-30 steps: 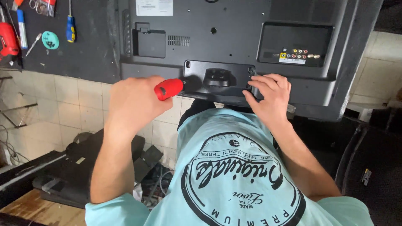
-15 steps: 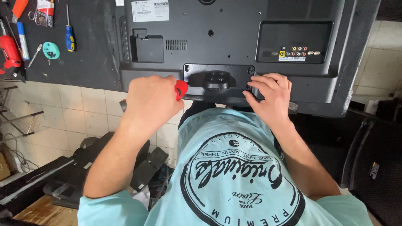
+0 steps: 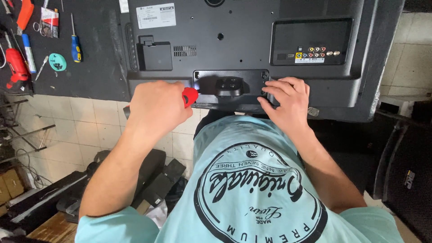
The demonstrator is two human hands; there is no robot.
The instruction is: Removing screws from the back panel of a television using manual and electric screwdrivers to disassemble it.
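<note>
A red-handled tool (image 3: 189, 96) is gripped in the left hand (image 3: 155, 107), which is closed tightly around the handle, just beside the left end of the black stand bracket (image 3: 230, 85). The tip of the tool is hidden by the hand. The right hand (image 3: 288, 100) is laid with spread fingers on the right end of the same bracket. The bracket is fixed on the lower back of the black television (image 3: 252, 49), which lies face down on the dark counter (image 3: 96, 67). Well to the left of the bracket, a blue screwdriver (image 3: 75, 44) is seen on the counter.
</note>
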